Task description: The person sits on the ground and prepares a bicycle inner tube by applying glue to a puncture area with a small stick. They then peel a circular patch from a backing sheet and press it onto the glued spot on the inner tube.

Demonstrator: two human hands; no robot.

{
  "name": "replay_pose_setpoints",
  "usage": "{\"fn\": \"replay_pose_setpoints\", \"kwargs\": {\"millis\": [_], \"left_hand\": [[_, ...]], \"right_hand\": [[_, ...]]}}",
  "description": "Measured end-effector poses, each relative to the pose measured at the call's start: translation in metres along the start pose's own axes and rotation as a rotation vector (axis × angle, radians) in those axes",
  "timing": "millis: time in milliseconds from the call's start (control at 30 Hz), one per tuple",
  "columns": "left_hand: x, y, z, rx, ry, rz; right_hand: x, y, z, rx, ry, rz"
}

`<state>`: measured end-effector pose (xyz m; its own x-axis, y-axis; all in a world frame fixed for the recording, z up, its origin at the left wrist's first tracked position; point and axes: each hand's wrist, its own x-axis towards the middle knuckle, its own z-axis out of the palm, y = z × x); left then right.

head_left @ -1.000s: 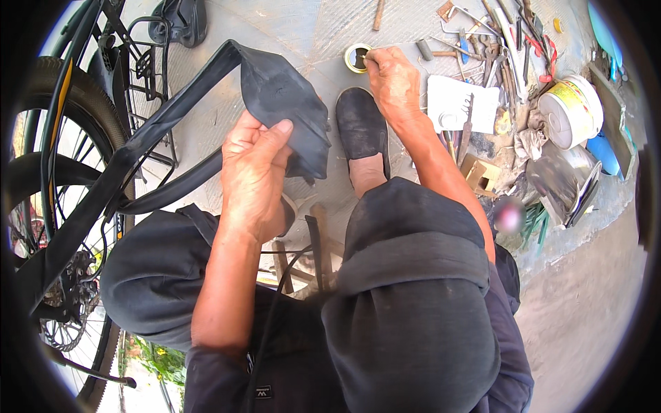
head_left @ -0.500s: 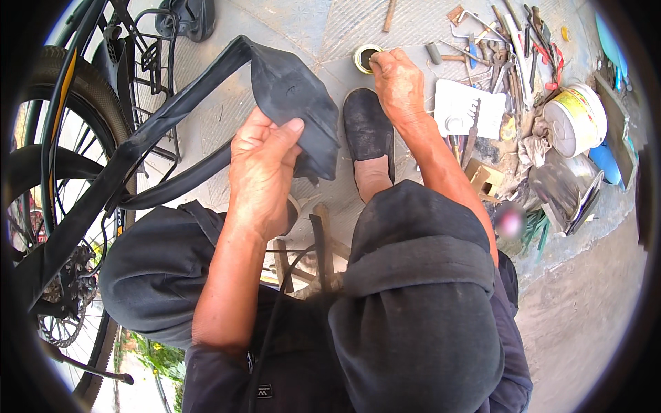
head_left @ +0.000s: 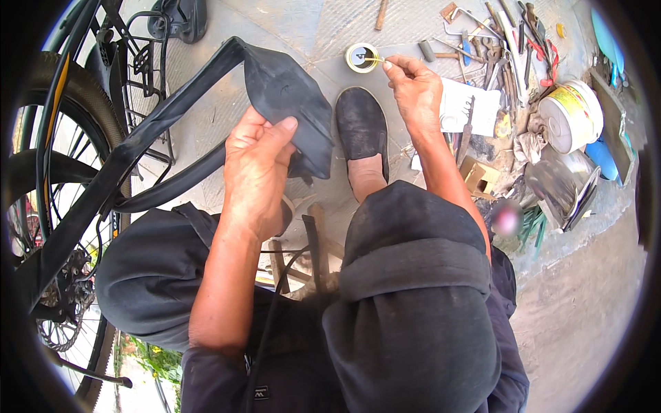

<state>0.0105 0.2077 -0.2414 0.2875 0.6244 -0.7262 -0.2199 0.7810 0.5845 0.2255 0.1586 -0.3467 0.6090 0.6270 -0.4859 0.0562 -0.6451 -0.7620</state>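
My left hand [head_left: 256, 162] pinches a black bicycle inner tube [head_left: 286, 86] between thumb and fingers. A wide, flattened stretch of the tube faces up, with a faint round mark on it. The rest runs left towards the bicycle. In front of my shoe, a small round tin [head_left: 359, 69] with a pale rim and dark contents stands on the ground. My right hand [head_left: 418, 96] is just right of it, fingers closed on a thin yellowish stick [head_left: 376, 60]. The stick's far end reaches into the tin.
The bicycle's wheel [head_left: 41, 82] stands at the left. Hand tools, including a hammer [head_left: 428, 51], lie at the upper right near white paper [head_left: 487, 110]. Beyond is a white bucket [head_left: 566, 120]. My black shoe [head_left: 359, 124] is between my hands.
My right hand has drawn back to the right from the tin's rim, and the thin stick now shows between fingers and tin. My left hand keeps its hold on the inner tube.
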Motion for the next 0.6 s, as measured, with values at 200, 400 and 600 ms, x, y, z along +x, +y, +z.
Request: {"fn": "replay_pose_setpoints", "kwargs": {"millis": [200,400,600], "left_hand": [[0.002,-0.002,0.004,0.001,-0.007,-0.019],[-0.002,-0.001,0.014,-0.029,0.017,0.023],[-0.004,-0.004,0.009,0.036,-0.033,0.035]], "right_hand": [[-0.006,0.001,-0.012,0.202,-0.01,0.1],[-0.012,-0.007,-0.024,0.361,-0.036,0.197],[-0.031,-0.032,-0.04,0.484,-0.105,0.189]]}}
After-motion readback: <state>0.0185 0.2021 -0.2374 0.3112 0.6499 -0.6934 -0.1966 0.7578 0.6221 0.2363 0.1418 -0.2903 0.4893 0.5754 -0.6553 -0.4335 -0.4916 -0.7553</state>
